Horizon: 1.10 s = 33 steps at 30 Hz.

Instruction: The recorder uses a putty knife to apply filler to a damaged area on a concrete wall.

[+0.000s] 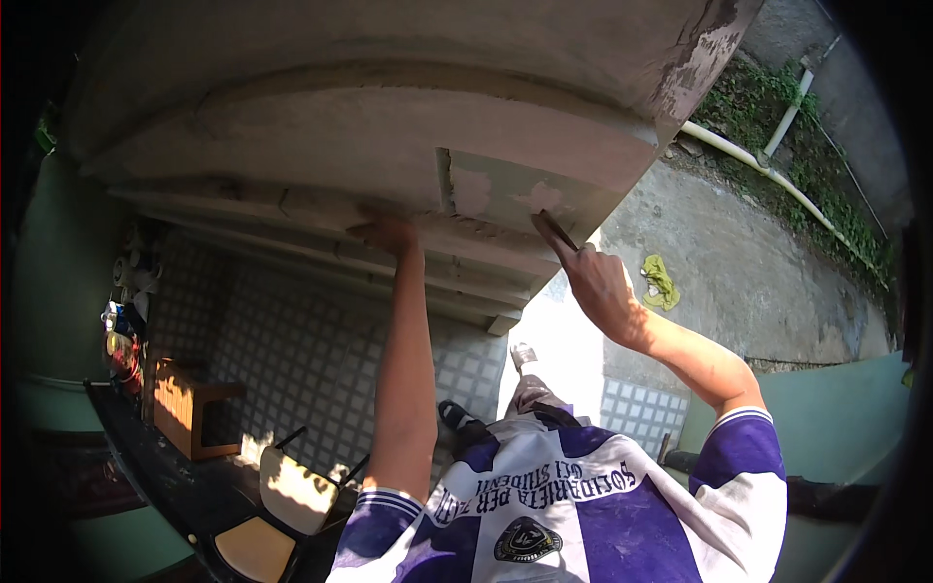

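Observation:
My left hand [387, 231] lies in shade against the ledge of the beige plastered wall [330, 136], its fingers apart and nothing seen in them. Farther right, my right hand [603, 287] is closed around a slim, dark, flat strip [555, 231], whose exact kind I cannot make out. The strip's far end is at a rectangular greenish patch [505, 199] in the wall, which bears uneven pinkish smears. A rough, chipped edge runs along the patch's left side. Below the ledge, more stepped mouldings [447, 277] stretch off to the left.
A yellow-green cloth [660, 283] lies on the concrete ground [719, 233] at right. White pipes [768, 173] run past a mossy bank. At lower left stand a wooden stool [185, 408] and chairs [296, 486] on the tiled floor [282, 340]. Peeling paint [705, 63] marks the wall's corner.

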Available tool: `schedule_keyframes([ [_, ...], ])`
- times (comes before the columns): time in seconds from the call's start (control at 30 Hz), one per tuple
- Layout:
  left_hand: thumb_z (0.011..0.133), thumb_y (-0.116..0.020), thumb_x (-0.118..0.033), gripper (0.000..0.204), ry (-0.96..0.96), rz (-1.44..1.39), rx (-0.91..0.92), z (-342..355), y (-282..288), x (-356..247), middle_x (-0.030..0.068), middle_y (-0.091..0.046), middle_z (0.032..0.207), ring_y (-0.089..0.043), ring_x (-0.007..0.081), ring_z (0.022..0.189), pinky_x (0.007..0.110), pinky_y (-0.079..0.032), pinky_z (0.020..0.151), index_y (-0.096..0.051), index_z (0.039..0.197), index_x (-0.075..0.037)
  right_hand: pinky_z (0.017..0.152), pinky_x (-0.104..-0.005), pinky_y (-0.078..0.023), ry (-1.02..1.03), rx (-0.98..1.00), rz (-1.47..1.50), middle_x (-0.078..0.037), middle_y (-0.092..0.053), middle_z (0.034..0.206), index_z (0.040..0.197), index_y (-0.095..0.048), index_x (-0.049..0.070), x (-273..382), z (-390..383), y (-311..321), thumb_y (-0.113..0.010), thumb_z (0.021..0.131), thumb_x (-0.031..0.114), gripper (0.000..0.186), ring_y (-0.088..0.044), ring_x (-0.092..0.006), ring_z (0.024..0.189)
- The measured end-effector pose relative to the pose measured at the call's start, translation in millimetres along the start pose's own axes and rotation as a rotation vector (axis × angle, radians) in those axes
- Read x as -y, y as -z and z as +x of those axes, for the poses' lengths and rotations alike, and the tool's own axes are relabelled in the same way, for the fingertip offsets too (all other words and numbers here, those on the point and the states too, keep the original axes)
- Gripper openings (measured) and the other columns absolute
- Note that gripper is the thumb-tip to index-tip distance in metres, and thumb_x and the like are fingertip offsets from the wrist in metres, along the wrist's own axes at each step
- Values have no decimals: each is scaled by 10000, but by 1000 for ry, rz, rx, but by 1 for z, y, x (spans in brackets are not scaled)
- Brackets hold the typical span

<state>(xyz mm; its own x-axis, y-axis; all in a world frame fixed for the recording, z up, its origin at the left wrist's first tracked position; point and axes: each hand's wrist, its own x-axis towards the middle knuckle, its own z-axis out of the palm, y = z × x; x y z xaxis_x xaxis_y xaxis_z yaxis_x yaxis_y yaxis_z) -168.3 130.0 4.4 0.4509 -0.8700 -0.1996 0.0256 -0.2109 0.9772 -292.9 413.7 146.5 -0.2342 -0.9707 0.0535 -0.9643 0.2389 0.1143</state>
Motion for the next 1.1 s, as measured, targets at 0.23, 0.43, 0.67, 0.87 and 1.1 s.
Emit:
schedule_keyframes([
  [0.23,990,-335,-538,854,-27,-54,46,9,4,5,452,-336,1331,-443,550,1197,569,-420,1001,-24,1473,94,461,-439,-519,3,-52,-31,-245,-609,723,1534,-161,297,-18,-9,-13,-482,801,-94,890,-619,-345,533],
  [0.43,987,-340,-540,847,-44,-5,30,-6,1,-5,447,-372,1310,-449,550,1194,557,-422,1010,-68,1463,105,449,-343,-492,115,-215,-106,-107,-564,605,1537,-201,187,-5,18,-6,-528,802,-28,833,-605,-216,533],
  [0.67,977,-379,-559,859,-81,-6,-28,15,1,14,402,-409,1331,-515,478,1174,521,-450,948,-162,1414,148,439,-366,-482,124,-197,2,-108,-531,558,1524,-260,232,-10,10,-13,-541,785,-42,837,-584,-246,472],
  [0.87,990,-320,-544,865,-145,-48,27,9,-2,11,441,-388,1310,-463,534,1188,552,-420,993,-63,1443,147,411,-363,-469,225,-309,90,-109,-524,542,1517,-281,252,-4,28,-17,-546,794,-34,821,-592,-250,470],
  [1.1,1001,-411,-286,642,-427,205,36,44,-2,54,423,-169,1451,-404,583,1218,567,-376,1025,-103,1520,-69,447,-348,-475,231,-172,-38,-107,-526,551,1520,-283,220,-20,20,-8,-551,769,-43,840,-589,-234,485],
])
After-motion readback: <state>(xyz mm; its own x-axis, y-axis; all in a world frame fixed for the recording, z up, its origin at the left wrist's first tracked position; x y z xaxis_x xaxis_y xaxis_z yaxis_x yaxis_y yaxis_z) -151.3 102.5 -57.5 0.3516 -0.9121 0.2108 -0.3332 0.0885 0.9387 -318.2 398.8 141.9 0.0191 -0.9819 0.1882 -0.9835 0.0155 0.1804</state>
